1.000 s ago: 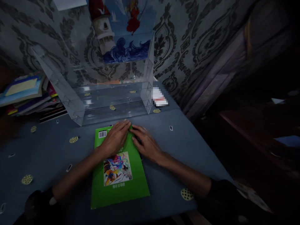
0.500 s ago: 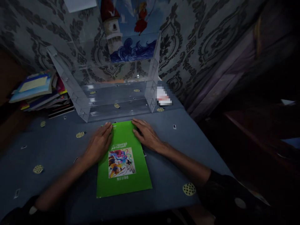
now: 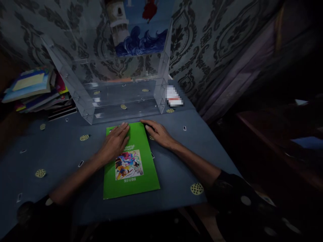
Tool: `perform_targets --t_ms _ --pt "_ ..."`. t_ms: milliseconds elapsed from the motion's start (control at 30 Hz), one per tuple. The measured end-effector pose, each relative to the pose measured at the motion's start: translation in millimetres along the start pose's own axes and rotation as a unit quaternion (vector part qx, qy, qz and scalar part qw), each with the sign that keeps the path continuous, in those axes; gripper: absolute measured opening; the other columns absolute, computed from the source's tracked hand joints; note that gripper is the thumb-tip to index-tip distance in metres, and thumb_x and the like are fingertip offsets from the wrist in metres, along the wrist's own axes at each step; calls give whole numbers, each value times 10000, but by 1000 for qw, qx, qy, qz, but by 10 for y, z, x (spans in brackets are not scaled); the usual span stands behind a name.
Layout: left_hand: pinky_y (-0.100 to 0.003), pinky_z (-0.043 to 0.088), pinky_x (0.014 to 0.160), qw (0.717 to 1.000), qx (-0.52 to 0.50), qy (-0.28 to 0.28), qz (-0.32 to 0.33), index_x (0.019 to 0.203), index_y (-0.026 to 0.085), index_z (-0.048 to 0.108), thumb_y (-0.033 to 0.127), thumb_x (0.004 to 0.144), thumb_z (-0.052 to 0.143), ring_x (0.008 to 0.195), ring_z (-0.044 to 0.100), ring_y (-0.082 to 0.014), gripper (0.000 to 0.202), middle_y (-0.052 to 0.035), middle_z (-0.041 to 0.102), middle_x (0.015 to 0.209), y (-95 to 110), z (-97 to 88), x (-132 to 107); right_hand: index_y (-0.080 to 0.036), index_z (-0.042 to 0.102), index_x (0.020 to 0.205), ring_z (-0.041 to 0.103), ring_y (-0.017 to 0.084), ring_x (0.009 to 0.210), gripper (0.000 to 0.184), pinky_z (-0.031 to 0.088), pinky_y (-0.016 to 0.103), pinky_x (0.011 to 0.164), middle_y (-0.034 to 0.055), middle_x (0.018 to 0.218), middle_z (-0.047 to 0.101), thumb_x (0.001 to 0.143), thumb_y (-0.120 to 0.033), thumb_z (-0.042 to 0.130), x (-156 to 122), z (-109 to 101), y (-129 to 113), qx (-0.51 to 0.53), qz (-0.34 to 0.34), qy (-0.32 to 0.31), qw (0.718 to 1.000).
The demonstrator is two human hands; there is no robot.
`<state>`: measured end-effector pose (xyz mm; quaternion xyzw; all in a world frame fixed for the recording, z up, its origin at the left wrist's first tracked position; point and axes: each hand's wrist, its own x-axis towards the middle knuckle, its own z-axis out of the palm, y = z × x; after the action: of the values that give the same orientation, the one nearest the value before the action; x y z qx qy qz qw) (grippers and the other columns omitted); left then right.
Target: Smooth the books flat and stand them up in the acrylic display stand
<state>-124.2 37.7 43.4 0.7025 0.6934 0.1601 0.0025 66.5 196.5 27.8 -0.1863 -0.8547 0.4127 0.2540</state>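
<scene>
A thin green book with a colourful picture on its cover lies flat on the table, its title upside down to me. My left hand rests palm down across the book's far left part, fingers stretched out, hiding some of the title. At the far right corner, my right hand touches the book's edge with its fingertips. Its fingers are extended and it grips nothing. Just beyond the book stands a clear acrylic rack with stepped shelves.
A stack of books and papers sits left of the rack. Right of the rack lies a blurred white and red item. Patterned wallpaper with a castle and waves picture rises behind. The blue-grey tablecloth drops off at right.
My left hand has slid from the book's left edge onto its cover. The right hand stays by the far right corner. The view has shifted a little.
</scene>
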Motion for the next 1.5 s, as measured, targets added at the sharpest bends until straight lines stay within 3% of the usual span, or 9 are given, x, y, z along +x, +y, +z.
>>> perform_targets --t_ms 167,400,567,800,1133,1367,1500 --pt "-465 332 1193 999 -10 -21 28 1436 128 475 334 1026 354 1438 403 -251 475 -128 469 1528 102 18 191 -247 609 1341 592 229 1245 402 453 460 1081 66 1340 653 987 -264 421 -3 14 10 9 -6 -1 1000" --pt "-458 361 1176 999 -15 2 44 1423 151 499 346 1032 356 1423 429 -234 459 -117 499 1507 79 66 223 -240 629 1300 599 223 1216 387 464 435 1061 70 1305 665 974 -240 422 17 23 -3 -10 -18 8 1000" --pt "-467 368 1172 996 -14 -3 86 1377 174 555 330 1036 360 1401 461 -223 422 -97 570 1446 -7 30 283 -189 694 1185 648 240 1088 349 500 404 965 98 1152 708 958 -227 431 -10 -5 -45 -13 -3 41 999" --pt "-467 460 1092 986 6 22 162 1291 176 621 335 1037 368 1310 555 -251 392 -118 649 1338 -126 30 358 -160 706 1143 666 197 838 321 505 320 774 72 977 739 950 -227 459 -107 -15 -105 4 56 59 997" --pt "-426 499 995 992 -2 19 122 1236 181 615 289 1022 405 1100 642 -243 319 -105 695 1201 -111 38 374 -193 650 1210 618 176 801 351 521 328 796 80 1081 643 875 -130 570 -240 134 -232 -75 62 53 994" --pt "-405 503 899 995 75 36 56 1153 158 646 251 1013 400 949 630 -253 298 -99 705 999 -267 24 500 -184 665 1139 612 206 886 296 520 368 879 84 1063 626 869 -107 571 191 198 -57 -100 40 58 992" --pt "-402 504 872 994 96 33 35 1177 138 640 236 1013 390 925 618 -262 315 -108 693 988 -280 2 495 -165 674 1103 618 209 889 274 519 381 899 84 1034 626 866 -98 554 306 202 -26 -97 46 59 992"
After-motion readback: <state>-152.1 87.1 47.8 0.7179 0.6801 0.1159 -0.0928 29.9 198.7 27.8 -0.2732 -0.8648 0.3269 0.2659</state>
